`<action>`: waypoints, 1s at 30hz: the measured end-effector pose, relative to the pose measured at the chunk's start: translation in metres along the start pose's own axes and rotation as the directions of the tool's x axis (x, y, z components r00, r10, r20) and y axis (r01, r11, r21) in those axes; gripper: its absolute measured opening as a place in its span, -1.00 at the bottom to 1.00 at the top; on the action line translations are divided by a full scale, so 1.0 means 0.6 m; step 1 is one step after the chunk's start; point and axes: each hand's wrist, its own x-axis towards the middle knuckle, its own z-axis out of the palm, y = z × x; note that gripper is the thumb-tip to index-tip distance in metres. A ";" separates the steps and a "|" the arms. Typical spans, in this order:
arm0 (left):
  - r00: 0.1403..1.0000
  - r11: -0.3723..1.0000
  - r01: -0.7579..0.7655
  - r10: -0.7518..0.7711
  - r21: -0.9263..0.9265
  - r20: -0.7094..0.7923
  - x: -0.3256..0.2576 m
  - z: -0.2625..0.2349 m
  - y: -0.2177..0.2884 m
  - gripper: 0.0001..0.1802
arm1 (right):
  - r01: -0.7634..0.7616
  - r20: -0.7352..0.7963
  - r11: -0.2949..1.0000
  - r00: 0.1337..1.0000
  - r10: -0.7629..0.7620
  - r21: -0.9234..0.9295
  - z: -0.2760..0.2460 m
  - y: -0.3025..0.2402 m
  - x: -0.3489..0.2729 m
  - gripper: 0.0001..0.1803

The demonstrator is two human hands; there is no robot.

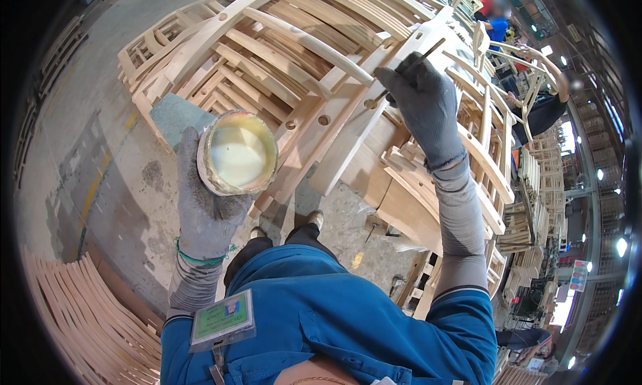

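Note:
My left hand [207, 214], in a grey glove, holds a round tub [205, 174] with a crusted rim. Creamy white liquid [237, 159], which looks like glue, lies inside it. Between the fingers of my gloved right hand [426, 104] is a thin wooden stick [436, 48]. Its lower end points down close to a round hole [370, 104] in a pale wooden rail [351, 134]; whether it touches the wood I cannot tell. Beside that rail lies another wooden piece [309, 141] with two round holes.
Stacked wooden chair frames [281, 64] fill the space in front of me. A grey-green board [177, 117] sits beyond the tub. Curved wooden strips [73, 311] are piled at lower left. More frames [485, 158] stand right of my arm. People work at the far right.

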 end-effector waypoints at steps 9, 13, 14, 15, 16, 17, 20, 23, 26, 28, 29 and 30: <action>0.949 0.773 0.255 -0.316 -0.580 -0.004 0.019 0.007 0.029 -0.14 | -0.084 0.027 0.996 0.996 0.083 0.031 -0.005 -0.002 0.002 -0.72; 0.998 0.973 0.069 -0.065 -0.219 0.025 0.004 0.008 0.014 -0.15 | -0.126 -0.016 0.986 0.992 0.128 0.108 -0.004 0.007 0.007 -0.74; 0.995 0.973 0.102 -0.103 -0.209 0.002 0.006 0.009 0.018 -0.15 | -0.125 -0.040 0.984 0.991 0.131 0.125 -0.008 0.011 0.005 -0.74; 0.995 0.989 0.102 -0.103 -0.111 -0.004 0.006 0.003 0.019 -0.15 | -0.154 0.015 0.988 0.988 0.154 0.026 -0.019 0.003 0.004 -0.78; 0.995 0.995 0.103 -0.103 -0.013 -0.010 0.008 -0.006 0.019 -0.14 | -0.165 0.030 0.986 0.986 0.165 0.019 -0.023 -0.005 0.003 -0.79; 0.985 0.978 0.170 -0.173 -0.123 -0.018 0.013 -0.008 0.025 -0.14 | -0.175 0.045 0.984 0.984 0.174 0.012 -0.025 -0.012 0.002 -0.80; 0.875 0.538 0.370 -0.475 -0.757 0.091 0.034 0.003 0.059 -0.11 | -0.228 0.062 0.939 0.974 0.219 0.258 -0.026 -0.033 -0.003 -0.85; 0.998 0.992 0.041 -0.048 0.122 0.050 0.013 -0.025 0.043 -0.10 | -0.158 0.126 0.627 0.987 0.095 0.763 -0.019 -0.088 -0.021 -0.88; 0.976 0.893 -0.206 0.158 0.401 0.150 0.001 -0.051 0.029 0.00 | -0.096 0.217 0.353 0.921 -0.323 0.931 -0.008 -0.114 -0.044 -0.77; 0.971 0.851 -0.229 0.168 0.472 0.168 0.000 -0.051 0.038 0.06 | -0.162 0.238 0.466 0.965 -0.109 0.870 0.009 -0.156 -0.067 -0.79; 0.962 0.862 -0.262 0.196 0.434 0.190 -0.001 -0.052 0.039 0.06 | -0.176 0.274 0.498 0.953 -0.129 0.849 0.016 -0.161 -0.063 -0.80; 0.950 0.870 -0.298 0.230 0.392 0.213 -0.002 -0.056 0.041 0.06 | -0.183 0.306 0.532 0.940 -0.151 0.826 0.023 -0.165 -0.058 -0.82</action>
